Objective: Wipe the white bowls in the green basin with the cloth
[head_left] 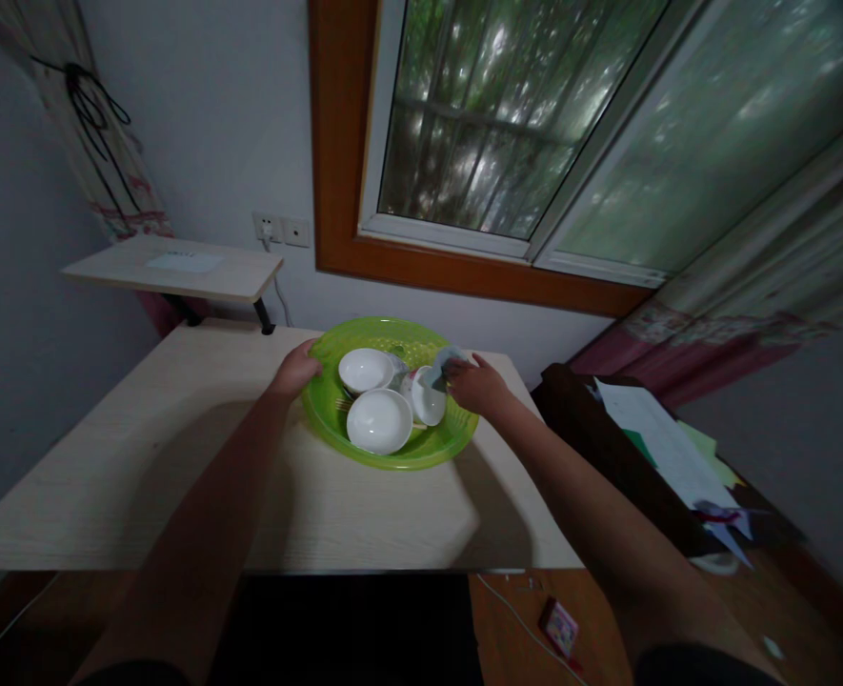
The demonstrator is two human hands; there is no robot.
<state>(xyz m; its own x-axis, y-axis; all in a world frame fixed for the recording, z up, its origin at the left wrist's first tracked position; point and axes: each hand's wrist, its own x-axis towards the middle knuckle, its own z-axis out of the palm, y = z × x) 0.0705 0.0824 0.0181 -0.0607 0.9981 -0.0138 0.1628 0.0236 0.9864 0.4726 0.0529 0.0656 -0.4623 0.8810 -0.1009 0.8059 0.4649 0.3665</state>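
Note:
A green plastic basin (392, 461) rests on the table. My left hand (298, 370) is closed on its left rim, thumb over the edge. At the right rim, my right hand (476, 385) is closed round a grey-blue cloth (440, 367); whether it also grips the rim I cannot tell. Inside the basin, two white bowls (379, 422) sit open side up, the other bowl (366, 370) behind. A third bowl (430, 396) lies tilted on its side, close to the cloth. Wooden chopsticks (342, 405) show partly beneath the bowls.
Pale wood covers the table (350, 524). A raised shelf (235, 273) with a paper sheet (185, 261) stands at its back left. Behind are a wall socket (268, 227) and a window (492, 124). To the right, papers (660, 438) lie on a dark brown piece of furniture (585, 419).

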